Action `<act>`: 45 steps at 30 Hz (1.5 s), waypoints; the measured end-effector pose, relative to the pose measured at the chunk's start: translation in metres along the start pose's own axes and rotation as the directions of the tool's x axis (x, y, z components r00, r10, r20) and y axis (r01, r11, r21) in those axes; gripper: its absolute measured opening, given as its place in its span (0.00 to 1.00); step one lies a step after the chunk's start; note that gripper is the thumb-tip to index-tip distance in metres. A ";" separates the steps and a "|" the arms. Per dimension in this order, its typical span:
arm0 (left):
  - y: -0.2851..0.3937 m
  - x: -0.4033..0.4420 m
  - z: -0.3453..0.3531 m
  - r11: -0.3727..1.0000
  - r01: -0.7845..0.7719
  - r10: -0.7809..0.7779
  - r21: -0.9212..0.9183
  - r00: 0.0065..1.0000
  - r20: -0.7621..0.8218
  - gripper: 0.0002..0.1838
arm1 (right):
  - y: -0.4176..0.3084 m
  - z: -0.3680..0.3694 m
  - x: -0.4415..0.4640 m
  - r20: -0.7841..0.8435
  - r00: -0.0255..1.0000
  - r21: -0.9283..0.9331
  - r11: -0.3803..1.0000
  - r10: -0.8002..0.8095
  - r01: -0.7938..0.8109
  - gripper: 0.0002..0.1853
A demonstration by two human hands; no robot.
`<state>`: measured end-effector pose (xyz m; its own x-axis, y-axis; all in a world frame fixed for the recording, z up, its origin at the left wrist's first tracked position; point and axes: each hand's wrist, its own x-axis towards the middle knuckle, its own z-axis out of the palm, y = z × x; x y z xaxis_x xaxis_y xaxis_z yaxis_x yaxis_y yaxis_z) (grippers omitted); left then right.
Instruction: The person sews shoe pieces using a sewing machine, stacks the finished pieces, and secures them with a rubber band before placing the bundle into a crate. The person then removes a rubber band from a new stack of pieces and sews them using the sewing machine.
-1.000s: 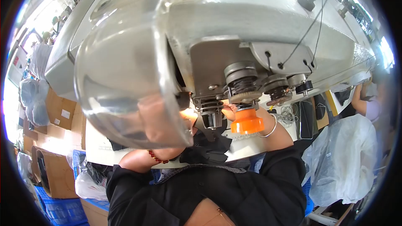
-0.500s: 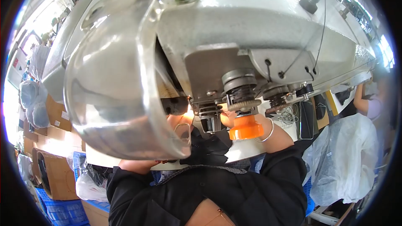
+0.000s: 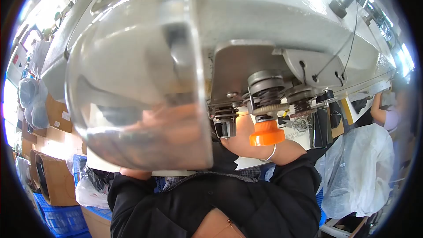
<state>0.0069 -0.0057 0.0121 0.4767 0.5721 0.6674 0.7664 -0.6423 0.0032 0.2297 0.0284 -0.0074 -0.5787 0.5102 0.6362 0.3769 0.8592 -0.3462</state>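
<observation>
Black cloth (image 3: 224,159) at lower centre, beside right hand (image 3: 240,141), probably for steadying; left hand hidden behind shiny cover (image 3: 136,79); cannot tell fingers' spread or pinch

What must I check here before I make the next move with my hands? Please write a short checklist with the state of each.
1. View of the left hand: not ok; the shiny cover hides it, and only part of the left forearm shows.
2. Fingers of the right hand clear of the mechanism: cannot tell; machine parts hide them.
3. Black cloth lying flat: cannot tell; only a part shows.
4. Right sleeve away from the orange knob: ok, it stops well short.
5. Dark thread reaching the plate with holes: ok.
</observation>
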 end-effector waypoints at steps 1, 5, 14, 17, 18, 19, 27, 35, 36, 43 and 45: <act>-0.001 -0.002 0.002 1.000 -0.001 0.001 -0.001 1.000 0.004 0.05 | 0.000 -0.003 0.000 0.044 0.999 0.005 1.000 0.012 -0.012 0.09; -0.001 -0.005 -0.001 1.000 0.012 -0.010 0.023 0.998 -0.067 0.07 | -0.003 -0.010 0.002 0.117 0.993 0.041 0.999 0.022 -0.027 0.10; 0.011 -0.001 -0.005 0.998 0.052 -0.053 -0.039 0.998 -0.020 0.07 | 0.001 -0.002 -0.010 0.125 0.989 -0.055 0.996 0.080 -0.073 0.04; 0.009 0.000 0.004 0.999 -0.039 0.034 -0.034 0.993 -0.115 0.07 | -0.001 -0.003 -0.009 0.062 0.996 -0.004 0.998 0.059 -0.059 0.04; 0.010 0.000 0.004 0.999 -0.038 0.034 -0.034 0.993 -0.117 0.07 | -0.002 -0.004 -0.009 0.051 0.997 -0.014 0.998 0.058 -0.058 0.05; 0.012 0.000 0.002 0.999 -0.016 0.013 -0.032 0.996 -0.092 0.08 | -0.002 -0.004 -0.008 0.040 0.998 -0.023 0.998 0.057 -0.056 0.07; 0.008 -0.011 0.000 0.996 0.075 -0.079 0.052 0.993 0.093 0.09 | 0.000 -0.008 -0.002 0.097 0.994 -0.017 0.998 0.055 -0.054 0.17; -0.002 -0.014 0.007 0.978 0.041 -0.069 0.202 0.989 0.134 0.08 | 0.010 0.007 -0.004 0.067 0.997 0.026 0.999 -0.038 0.037 0.13; 0.000 -0.012 0.010 0.978 0.042 -0.070 0.203 0.989 0.133 0.08 | 0.010 0.008 -0.002 0.037 0.998 0.010 0.999 -0.048 0.048 0.13; 0.000 -0.016 0.020 0.949 0.017 0.011 0.315 0.996 -0.086 0.09 | 0.010 0.009 -0.004 -0.004 1.000 -0.073 0.997 -0.017 0.016 0.14; -0.005 -0.019 0.021 0.953 0.017 0.024 0.302 0.991 -0.132 0.10 | 0.003 -0.002 -0.003 0.026 0.999 -0.139 0.990 -0.035 0.039 0.11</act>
<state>0.0030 -0.0027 -0.0161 0.4339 0.4847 0.7595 0.8689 -0.4479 -0.2105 0.2342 0.0295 -0.0094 -0.6102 0.4804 0.6300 0.4511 0.8644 -0.2221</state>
